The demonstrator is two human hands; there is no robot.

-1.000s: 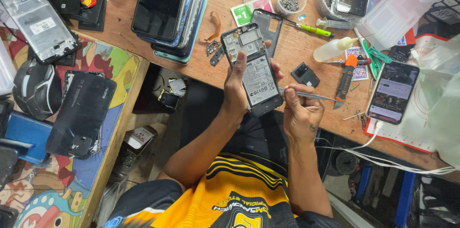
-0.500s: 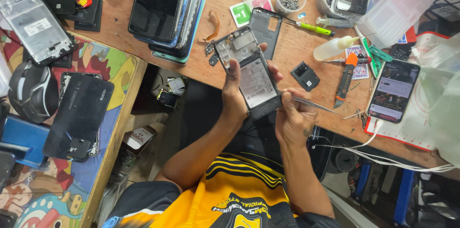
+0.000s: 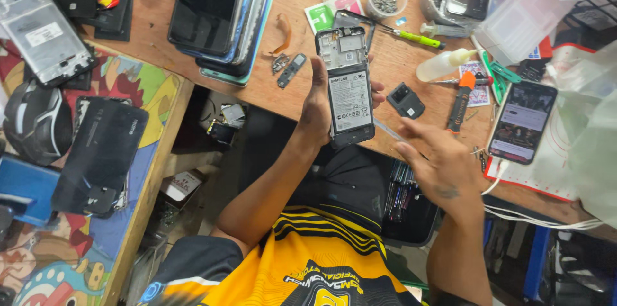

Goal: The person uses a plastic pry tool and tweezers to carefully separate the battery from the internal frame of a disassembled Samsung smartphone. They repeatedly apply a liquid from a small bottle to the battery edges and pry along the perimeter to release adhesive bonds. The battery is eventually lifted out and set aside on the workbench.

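Holding the opened phone [image 3: 348, 87] upright in my left hand [image 3: 319, 108], fingers clamped round its edges, I show its flat battery and bare metal frame above the wooden bench [image 3: 270, 90]; left of the phone lies a stack of glossy dark screens [image 3: 215, 10]. Right of the phone, my right hand [image 3: 437, 161], which pressed thin metal tweezers to it a second ago, has drawn away with fingers loosely spread; whether it holds them I cannot tell, suggesting a pause in probing.
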